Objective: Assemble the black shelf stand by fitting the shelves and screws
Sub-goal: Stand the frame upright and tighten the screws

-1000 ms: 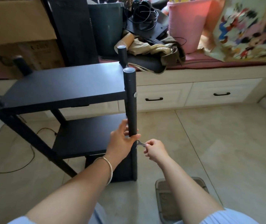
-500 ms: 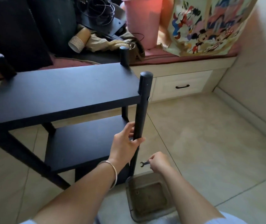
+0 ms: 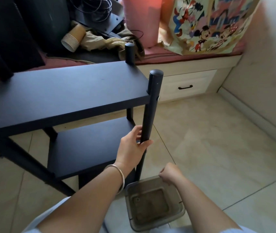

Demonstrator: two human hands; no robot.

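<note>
Two shelves (image 3: 66, 91) already sit in the black shelf stand (image 3: 87, 145), which fills the frame from nine to twelve o'clock. My left hand (image 3: 132, 147) wraps the near front post (image 3: 148, 125) between the two boards; the right hand (image 3: 169, 174), at five o'clock above a grey plastic tray (image 3: 179, 216), is clenched, and whether it holds a tool I cannot tell. Judging by looks, the frame is rigid yet light; smooth round posts may slip, so grip just beside a shelf joint.

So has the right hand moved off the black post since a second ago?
Yes. The right hand has dropped away from the black round post, now fisted over the grey plastic tray.
</note>
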